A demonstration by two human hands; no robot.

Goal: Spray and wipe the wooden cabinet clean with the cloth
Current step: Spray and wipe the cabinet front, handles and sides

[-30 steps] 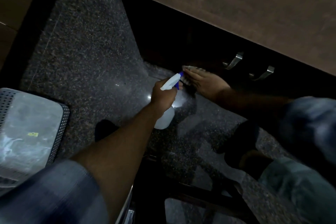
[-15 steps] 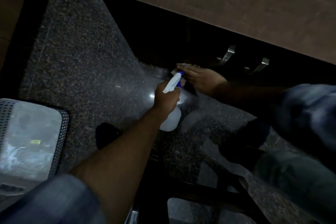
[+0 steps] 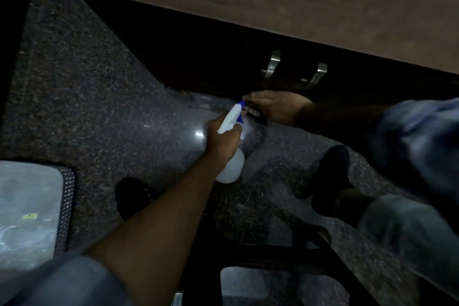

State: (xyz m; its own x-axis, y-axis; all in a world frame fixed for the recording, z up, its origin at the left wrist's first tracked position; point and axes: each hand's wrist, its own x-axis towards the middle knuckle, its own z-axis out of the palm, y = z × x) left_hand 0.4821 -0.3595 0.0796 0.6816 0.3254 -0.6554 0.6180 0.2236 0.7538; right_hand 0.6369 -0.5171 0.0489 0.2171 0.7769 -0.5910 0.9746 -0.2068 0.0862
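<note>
Movement runs sideways along the foot of the cabinet point(image 3: 198, 62): over the last second both hands have slid to the person's right, so the right hand point(image 3: 275, 107) that sat off to one side of the two metal handles point(image 3: 272, 64) now lies just below the nearer one. I read that as the wipe working its way across the dark lower front, with the spray keeping pace, so the job looks to be under way, not finished. The left hand point(image 3: 224, 140) is wrapped round the neck of the white spray bottle point(image 3: 229, 169), arm stretched out and down, and the blue nozzle almost touches the other hand's fingertips point(image 3: 248, 97). The right arm reaches in low from the side, fingers lying forward against the cabinet base. A pale scrap under them may be the cloth point(image 3: 253, 113), but in this gloom I cannot tell whether the hand grasps it or only presses it.
</note>
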